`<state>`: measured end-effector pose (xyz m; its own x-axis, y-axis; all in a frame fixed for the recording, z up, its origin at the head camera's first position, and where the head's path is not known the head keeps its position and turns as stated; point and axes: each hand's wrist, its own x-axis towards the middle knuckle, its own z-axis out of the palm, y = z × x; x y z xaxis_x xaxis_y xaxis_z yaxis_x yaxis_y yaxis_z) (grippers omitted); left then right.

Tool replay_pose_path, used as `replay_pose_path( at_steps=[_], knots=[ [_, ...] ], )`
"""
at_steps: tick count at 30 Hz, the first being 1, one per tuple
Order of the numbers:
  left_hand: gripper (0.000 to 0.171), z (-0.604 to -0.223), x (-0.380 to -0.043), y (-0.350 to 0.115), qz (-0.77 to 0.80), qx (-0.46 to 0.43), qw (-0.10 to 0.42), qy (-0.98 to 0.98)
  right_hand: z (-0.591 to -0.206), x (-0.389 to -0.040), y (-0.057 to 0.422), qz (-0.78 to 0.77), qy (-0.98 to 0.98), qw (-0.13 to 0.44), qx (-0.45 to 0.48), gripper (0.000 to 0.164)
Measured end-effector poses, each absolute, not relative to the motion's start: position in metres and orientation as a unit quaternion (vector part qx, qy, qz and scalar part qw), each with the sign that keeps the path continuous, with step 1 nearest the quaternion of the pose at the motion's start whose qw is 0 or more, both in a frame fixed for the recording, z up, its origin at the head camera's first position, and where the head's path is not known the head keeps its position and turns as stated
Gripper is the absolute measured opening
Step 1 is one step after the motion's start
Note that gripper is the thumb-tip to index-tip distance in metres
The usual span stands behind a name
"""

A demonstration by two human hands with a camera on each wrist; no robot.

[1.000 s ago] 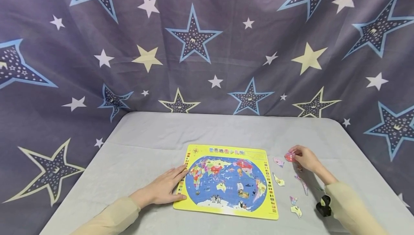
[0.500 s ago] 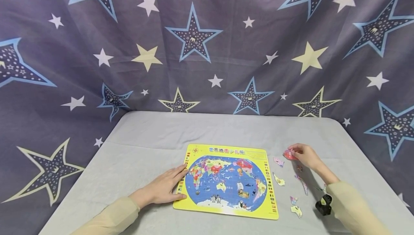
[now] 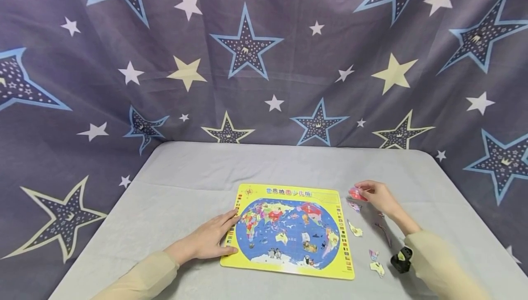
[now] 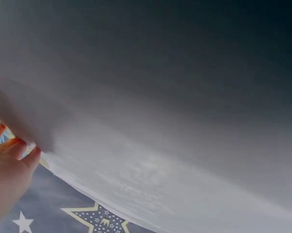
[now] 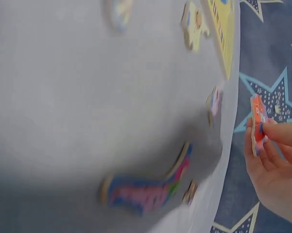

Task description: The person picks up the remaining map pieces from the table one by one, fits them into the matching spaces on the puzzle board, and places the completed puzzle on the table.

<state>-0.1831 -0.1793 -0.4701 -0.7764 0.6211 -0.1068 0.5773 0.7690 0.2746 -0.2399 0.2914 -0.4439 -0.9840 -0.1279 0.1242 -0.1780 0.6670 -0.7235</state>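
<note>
My right hand pinches a red, map-shaped puzzle piece between thumb and fingers, beyond the board's upper right corner. In the right wrist view the same red piece is seen nearly edge-on, with the thumb on its printed face. My left hand rests on the left edge of a yellow world map puzzle board, thumb apart from the other fingers. The left wrist view catches only its fingertips at the lower left. A pinkish puzzle piece lies just below the held one.
Right of the board lie a pale yellow piece, a long pink and blue piece and several smaller pieces. A black device sits at my right wrist. A star-patterned curtain rises behind the grey-covered table.
My right hand has moved left toward the board with the red puzzle piece, uncovering a small piece on the table. The left hand and board stay put.
</note>
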Motion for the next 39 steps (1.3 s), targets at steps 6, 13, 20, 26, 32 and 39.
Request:
replay_pose_path(
  at_steps=[6, 13, 20, 26, 32, 39],
  knots=[
    [0.084, -0.467, -0.184, -0.177, 0.121, 0.318, 0.105, 0.934, -0.445, -0.244, 0.276, 0.419, -0.902, 0.016, 0.101, 0.020],
    [0.084, -0.468, -0.183, -0.175, 0.118, 0.315, 0.114, 0.935, -0.449, -0.247, 0.255, 0.434, -0.894, -0.023, 0.112, 0.021],
    [0.084, -0.468, -0.183, -0.174, 0.117, 0.315, 0.112, 0.935, -0.448, -0.247, 0.236, 0.441, -0.890, -0.049, 0.100, 0.020],
    [0.084, -0.467, -0.183, -0.175, 0.119, 0.313, 0.112, 0.935, -0.447, -0.248, 0.222, 0.453, -0.882, -0.061, 0.113, 0.019],
    [0.083, -0.466, -0.183, -0.176, 0.121, 0.312, 0.109, 0.936, -0.448, -0.249, 0.210, 0.455, -0.878, -0.071, 0.129, 0.018],
    [0.084, -0.469, -0.183, -0.176, 0.119, 0.313, 0.106, 0.936, -0.449, -0.249, 0.202, 0.460, -0.873, -0.088, 0.137, 0.016]
  ],
)
